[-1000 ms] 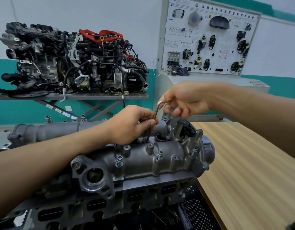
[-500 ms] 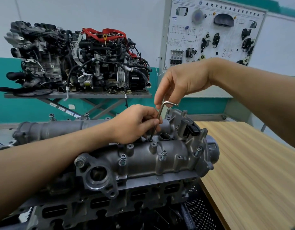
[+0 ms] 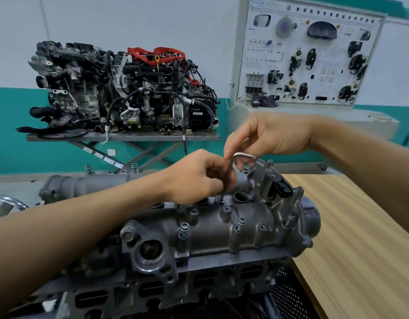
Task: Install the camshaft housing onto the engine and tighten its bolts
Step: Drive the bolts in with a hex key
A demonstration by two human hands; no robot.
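The grey camshaft housing [image 3: 249,229] sits on top of the engine [image 3: 166,293] in front of me. Several bolts [image 3: 184,227] stand along its near side. An L-shaped hex key [image 3: 227,180] stands upright with its tip in a bolt [image 3: 221,202] on the housing's top. My left hand [image 3: 196,177] pinches the key's vertical shaft. My right hand [image 3: 265,137] hovers above, its fingertips on the key's short horizontal arm [image 3: 244,155].
A wooden table [image 3: 360,238] lies to the right of the engine. Behind stands another engine [image 3: 120,90] on a lift stand [image 3: 123,137]. A training board with car parts [image 3: 309,56] hangs at the back right.
My right hand has swung the key's short arm round, from pointing away to pointing right, and now touches it with fingertips. My left hand stays on the shaft.
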